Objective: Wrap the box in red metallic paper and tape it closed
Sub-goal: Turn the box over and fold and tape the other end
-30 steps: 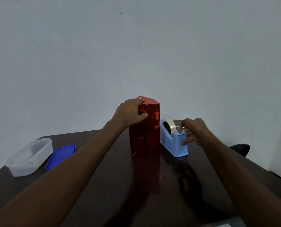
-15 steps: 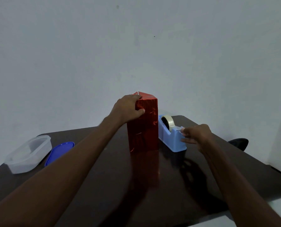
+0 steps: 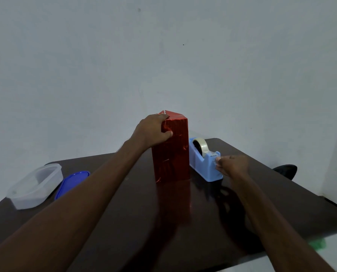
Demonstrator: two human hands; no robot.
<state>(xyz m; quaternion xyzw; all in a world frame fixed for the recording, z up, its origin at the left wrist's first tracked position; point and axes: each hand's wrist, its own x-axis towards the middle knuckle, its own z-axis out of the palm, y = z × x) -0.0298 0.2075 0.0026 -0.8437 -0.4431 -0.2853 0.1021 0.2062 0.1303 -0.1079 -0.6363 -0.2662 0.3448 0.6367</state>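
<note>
A tall box wrapped in red metallic paper (image 3: 170, 152) is stood upright at the centre of the frame on a dark brown table (image 3: 124, 222). The top of the wrapping is folded to a peak, and a small white bit is seen at its tip; what it is cannot be told. The left hand (image 3: 153, 132) is placed on the box's upper left edge, the fingers laid over the top and the thumb pressed against the near face, so the box is gripped at its top.

Just right of the box, close beside it, a light blue tape dispenser (image 3: 205, 161) is set on the table, with a roll of clear tape (image 3: 201, 147) mounted in it. The right hand (image 3: 231, 165) is held at the dispenser's near end, right of centre, its fingers curled and the fingertips (image 3: 218, 159) brought together beside the cutter. A pale sliver is seen at the fingertips; whether a strip of tape is pinched there cannot be told for sure.

At the left edge of the frame a clear plastic container (image 3: 35, 185) is seen on the table, with a blue lid (image 3: 71, 183) laid flat just right of it. A dark object (image 3: 286, 170) is partly seen past the table's right edge. A plain pale wall (image 3: 163, 55) fills the upper frame.
</note>
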